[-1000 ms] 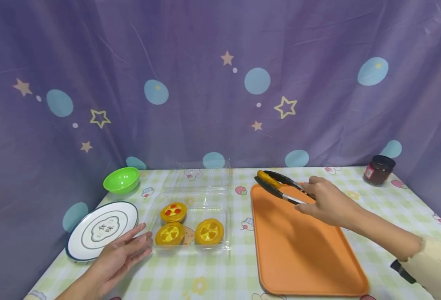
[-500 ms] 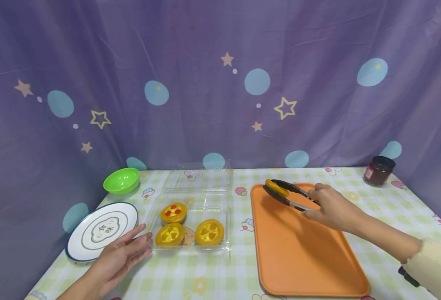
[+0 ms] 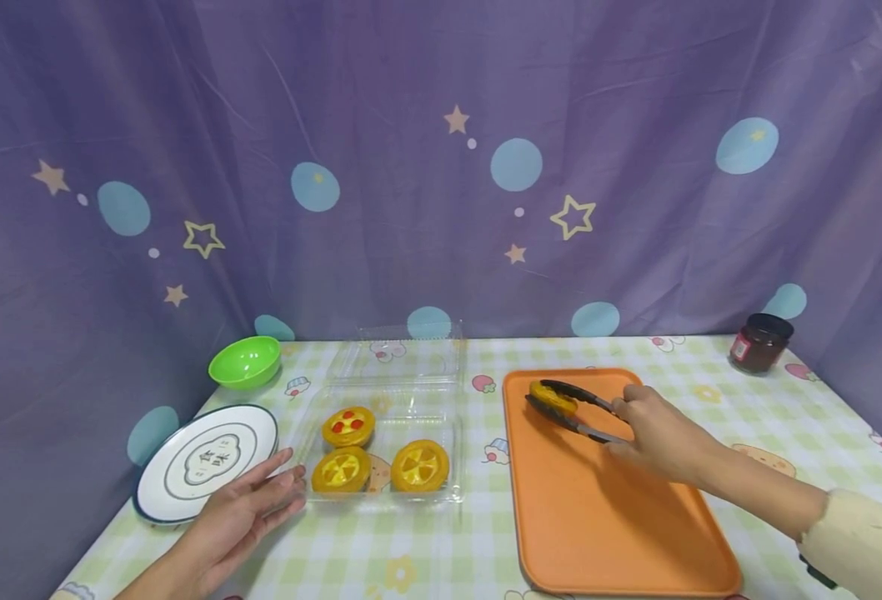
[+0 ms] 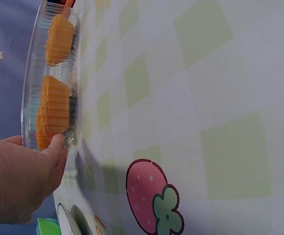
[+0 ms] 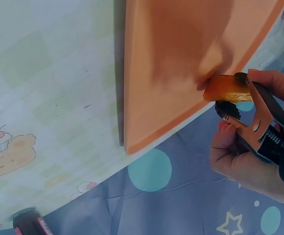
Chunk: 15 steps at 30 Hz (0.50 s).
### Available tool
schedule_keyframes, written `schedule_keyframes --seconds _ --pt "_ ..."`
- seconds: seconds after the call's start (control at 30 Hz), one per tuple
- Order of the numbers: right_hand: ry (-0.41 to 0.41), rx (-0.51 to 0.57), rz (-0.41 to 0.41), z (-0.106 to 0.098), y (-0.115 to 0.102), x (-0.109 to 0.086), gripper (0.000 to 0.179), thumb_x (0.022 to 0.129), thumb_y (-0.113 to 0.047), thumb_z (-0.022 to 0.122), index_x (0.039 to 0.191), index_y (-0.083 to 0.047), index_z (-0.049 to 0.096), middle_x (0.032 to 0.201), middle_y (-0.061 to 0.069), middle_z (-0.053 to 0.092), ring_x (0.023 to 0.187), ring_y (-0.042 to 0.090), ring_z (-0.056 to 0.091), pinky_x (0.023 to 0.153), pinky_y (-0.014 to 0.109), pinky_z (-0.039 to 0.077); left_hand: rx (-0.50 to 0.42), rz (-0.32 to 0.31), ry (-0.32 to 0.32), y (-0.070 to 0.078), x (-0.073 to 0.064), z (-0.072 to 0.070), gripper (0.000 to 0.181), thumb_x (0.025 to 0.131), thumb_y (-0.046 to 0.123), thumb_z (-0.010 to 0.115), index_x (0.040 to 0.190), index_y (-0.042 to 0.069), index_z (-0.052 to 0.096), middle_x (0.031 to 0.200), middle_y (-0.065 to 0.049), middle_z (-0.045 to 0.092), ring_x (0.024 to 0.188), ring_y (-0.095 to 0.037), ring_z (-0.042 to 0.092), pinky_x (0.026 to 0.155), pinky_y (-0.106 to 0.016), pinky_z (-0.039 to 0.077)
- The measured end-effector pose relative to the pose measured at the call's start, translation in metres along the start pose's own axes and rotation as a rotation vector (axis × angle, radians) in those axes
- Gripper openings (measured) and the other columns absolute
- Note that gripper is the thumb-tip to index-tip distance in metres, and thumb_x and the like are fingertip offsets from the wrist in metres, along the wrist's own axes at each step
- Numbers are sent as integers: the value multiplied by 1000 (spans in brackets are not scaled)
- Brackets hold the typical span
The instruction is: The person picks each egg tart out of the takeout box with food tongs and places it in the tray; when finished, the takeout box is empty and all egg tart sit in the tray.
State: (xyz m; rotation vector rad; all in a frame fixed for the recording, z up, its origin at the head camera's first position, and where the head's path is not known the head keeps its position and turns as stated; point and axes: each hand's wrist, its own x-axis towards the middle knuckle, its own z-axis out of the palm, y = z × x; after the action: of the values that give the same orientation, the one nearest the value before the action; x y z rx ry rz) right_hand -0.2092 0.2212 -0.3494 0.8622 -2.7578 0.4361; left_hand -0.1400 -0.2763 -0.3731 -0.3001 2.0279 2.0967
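My right hand (image 3: 662, 433) grips a pair of black-tipped metal tongs (image 3: 587, 432). Between the tong tips is a yellow egg tart (image 3: 553, 398), at the far left part of the orange tray (image 3: 606, 517); in the right wrist view the tart (image 5: 225, 89) is seen side-on, very near the tray surface. My left hand (image 3: 242, 517), fingers extended, touches the left side of a clear plastic clamshell box (image 3: 452, 492). Inside the box sit three tarts: one with red dots (image 3: 348, 427) and two with yellow patterned tops, a left one (image 3: 341, 471) and a right one (image 3: 420, 467).
A white plate (image 3: 163, 479) with a blue rim lies left of the box. Behind it stands a green bowl (image 3: 246, 363). The box's lid (image 3: 403, 358) is raised at the back. A dark jar (image 3: 760, 343) stands at the far right, before a purple curtain (image 3: 381, 267).
My right hand, with the tongs and tart, has moved slightly right and down onto or close above the orange tray. The left hand has stayed beside the box.
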Motion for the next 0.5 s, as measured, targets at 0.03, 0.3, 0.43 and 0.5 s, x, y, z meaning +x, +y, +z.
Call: schedule_keyframes --seconds 0.03,0.3,0.43,0.5 --pt "5 -8 -3 1 -1 0 34 75 -14 83 98 6 68 77 -1 46 71 14 46 53 21 43 1 0 0 0 0 0 63 102 13 48 153 0 13 153 -29 21 126 -19 47 103 -35 48" --pt "-5 -23 12 3 -4 -1 39 75 -16 83 101 9 67 77 2 46 67 13 39 50 21 37 1 -5 -2 0 0 0 64 101 14 49 153 0 13 153 -29 19 127 -20 46 103 -35 48" --pt "-7 -10 32 3 -7 -1 41 74 -20 83 100 8 67 76 2 44 66 14 36 50 21 32 3 -7 -2 0 0 0 64 102 14 49 153 0 13 154 -29 19 127 -20 46 103 -34 48" --pt "-10 -4 49 2 -8 0 44 72 -23 84 99 7 67 77 4 46 67 14 38 51 20 33 0 -13 -1 1 1 0 64 102 14 49 153 1 13 154 -28 19 128 -21 45 103 -34 48"
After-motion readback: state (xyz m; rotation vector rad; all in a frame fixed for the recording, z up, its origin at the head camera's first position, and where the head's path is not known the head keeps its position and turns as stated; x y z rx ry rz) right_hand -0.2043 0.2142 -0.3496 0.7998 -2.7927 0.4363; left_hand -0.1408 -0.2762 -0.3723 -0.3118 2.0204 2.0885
